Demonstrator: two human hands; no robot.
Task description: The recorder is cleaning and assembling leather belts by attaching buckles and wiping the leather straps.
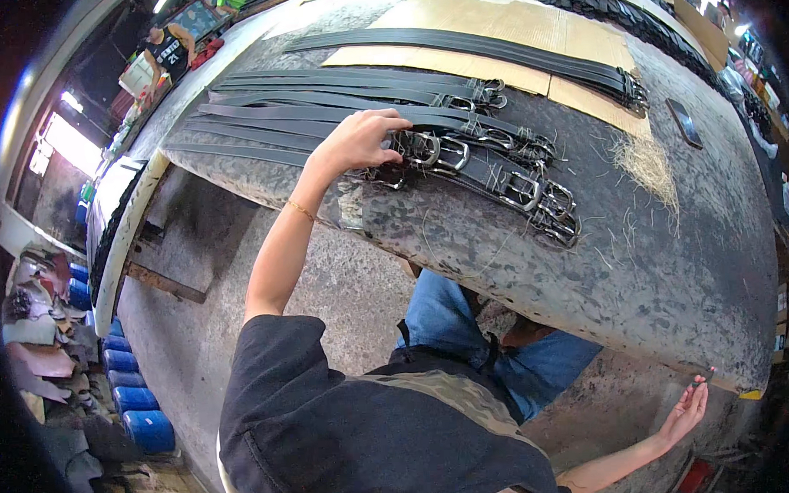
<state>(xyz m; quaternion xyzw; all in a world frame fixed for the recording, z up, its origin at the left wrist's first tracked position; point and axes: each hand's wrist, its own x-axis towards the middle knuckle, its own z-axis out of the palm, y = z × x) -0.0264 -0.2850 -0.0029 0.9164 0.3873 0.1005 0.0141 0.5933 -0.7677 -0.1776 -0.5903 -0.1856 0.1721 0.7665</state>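
Note:
Several black belts (268, 114) with metal buckles lie in a loose row across the table (517, 281), their buckle ends toward the right. My left hand (360, 142) is over the nearer belts, close to a silver buckle (450, 155). Its thumb and forefinger are apart and curved, the thumb down by the belts; the other fingers are partly hidden. Far off at the lower right, my right hand (683, 415) is at the table's near right edge. Its fingertips are pressed together around something small and dark, too small to make out.
Another bundle of belts (492, 50) lies on cardboard (456, 18) at the back. Right of it are a phone (684, 123) and a heap of pale strands (648, 168). Blue drums (147, 431) and scraps (47, 380) stand at the left. A person (172, 54) is at the far left.

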